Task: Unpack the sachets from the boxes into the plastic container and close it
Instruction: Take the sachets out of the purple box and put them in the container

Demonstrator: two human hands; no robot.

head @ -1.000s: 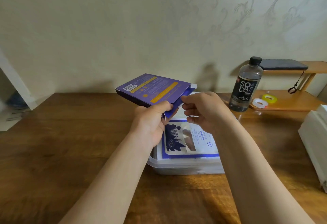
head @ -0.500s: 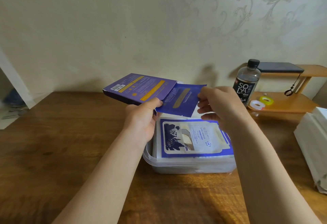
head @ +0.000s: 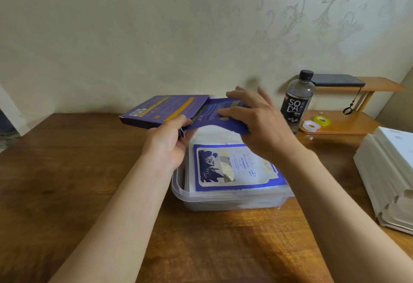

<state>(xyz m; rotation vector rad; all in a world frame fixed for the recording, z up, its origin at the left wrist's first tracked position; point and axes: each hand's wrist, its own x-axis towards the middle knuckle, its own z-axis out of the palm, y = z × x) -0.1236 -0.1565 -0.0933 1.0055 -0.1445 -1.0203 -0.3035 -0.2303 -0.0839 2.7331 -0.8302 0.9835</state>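
The right hand [head: 263,124] has its grip clamped over the purple sachets [head: 214,115], partly out of the purple box [head: 163,108], which the left hand [head: 169,146] holds by its open end, just above the plastic container [head: 223,202]. That container is already well filled and its lid is off. A second ago nothing had left the box.

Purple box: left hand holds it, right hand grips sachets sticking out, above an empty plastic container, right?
No: in the head view the plastic container is part filled, a blue-bordered sachet on top. The left hand holds the purple box, the right hand grips the protruding purple sachets.
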